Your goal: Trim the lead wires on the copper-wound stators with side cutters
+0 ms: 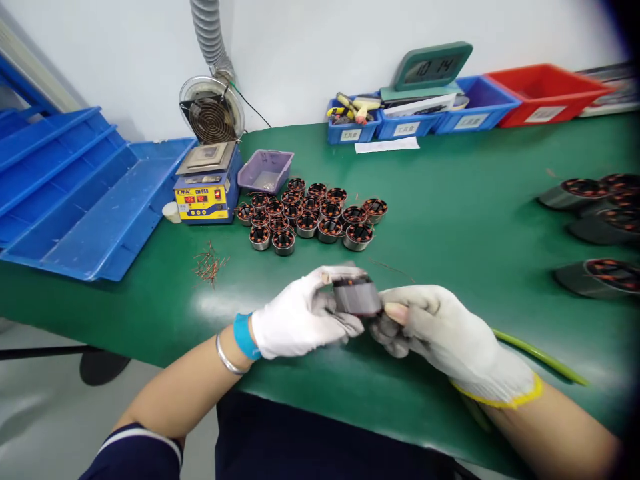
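My left hand, in a white glove with a blue band at the wrist, is closed around a motor stator with a grey metal outer ring. The stator is tilted on its side above the green table and slightly blurred. At its right edge, my right hand, in a white knit glove with a yellow cuff, has its thumb and fingers pinched together. A bare thumb tip shows there. What sits between those fingers is hidden. Beyond my hands stands a group of copper-wound stators.
A yellow-blue solder pot stands at left, with wire clippings before it. Blue trays lie far left. A purple bin, tool boxes and a red bin line the back. Larger stators sit right, a green tool handle nearer.
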`<state>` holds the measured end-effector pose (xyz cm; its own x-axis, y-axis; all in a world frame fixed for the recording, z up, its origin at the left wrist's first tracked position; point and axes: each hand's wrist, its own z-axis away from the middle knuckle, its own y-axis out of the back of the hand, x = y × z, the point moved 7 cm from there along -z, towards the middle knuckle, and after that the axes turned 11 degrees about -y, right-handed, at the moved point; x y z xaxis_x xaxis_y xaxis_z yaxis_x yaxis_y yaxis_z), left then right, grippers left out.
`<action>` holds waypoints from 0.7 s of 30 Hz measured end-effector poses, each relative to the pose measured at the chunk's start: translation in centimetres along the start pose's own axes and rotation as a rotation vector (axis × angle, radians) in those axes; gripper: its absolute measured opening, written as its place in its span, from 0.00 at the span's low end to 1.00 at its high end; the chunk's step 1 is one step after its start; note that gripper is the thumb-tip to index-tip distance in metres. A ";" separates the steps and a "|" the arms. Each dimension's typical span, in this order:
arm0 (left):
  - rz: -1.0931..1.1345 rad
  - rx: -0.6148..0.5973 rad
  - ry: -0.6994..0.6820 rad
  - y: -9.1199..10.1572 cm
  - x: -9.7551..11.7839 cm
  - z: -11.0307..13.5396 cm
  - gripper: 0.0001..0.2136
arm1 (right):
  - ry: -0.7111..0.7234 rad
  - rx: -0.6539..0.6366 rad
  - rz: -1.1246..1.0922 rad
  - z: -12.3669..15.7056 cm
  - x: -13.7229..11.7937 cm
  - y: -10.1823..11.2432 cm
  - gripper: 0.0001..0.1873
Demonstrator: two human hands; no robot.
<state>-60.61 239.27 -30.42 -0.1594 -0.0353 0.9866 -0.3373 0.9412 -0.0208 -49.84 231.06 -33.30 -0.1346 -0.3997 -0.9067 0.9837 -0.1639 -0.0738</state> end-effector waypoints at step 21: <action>-1.100 0.220 -0.684 0.7 1.9 0.4 0.17 | 0.153 0.262 0.376 -0.2 -0.3 0.9 0.22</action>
<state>-61.55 239.75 -28.68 -0.1192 -0.9670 0.2250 -0.7245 0.2396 0.6462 -48.93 231.26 -33.19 0.2631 -0.3402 -0.9028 0.8952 -0.2627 0.3599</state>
